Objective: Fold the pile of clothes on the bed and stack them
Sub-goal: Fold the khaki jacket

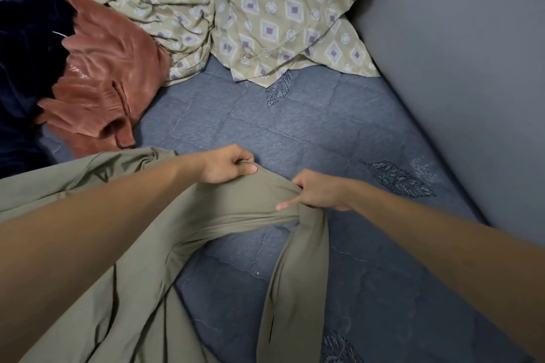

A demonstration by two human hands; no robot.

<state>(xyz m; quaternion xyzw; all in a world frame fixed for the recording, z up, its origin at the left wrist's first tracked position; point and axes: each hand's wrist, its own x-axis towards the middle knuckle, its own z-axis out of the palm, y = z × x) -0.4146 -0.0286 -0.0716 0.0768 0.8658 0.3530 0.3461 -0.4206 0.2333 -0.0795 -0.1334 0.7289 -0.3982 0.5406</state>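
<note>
Both of your hands were clamped on the olive garment [147, 244] in front of you. Your left hand [227, 163] pinched a fold of its upper edge between thumb and curled fingers, and your right hand [318, 190] gripped the same edge just beside it, fingers bunched round the cloth with one finger stretched along it. Between the two hands the fabric was drawn into a short taut band, lifted off the bed [324, 132]. From your right hand a narrow strip hung down toward you, while the bulk of the garment spread out under your left forearm. The remaining pile lay well apart at the far side of the blue quilted bed: a rust velvet piece [100, 79] touching a dark navy one [26, 62] at far left, and a crumpled patterned beige cloth [265, 9] against the grey wall [457, 53].
</note>
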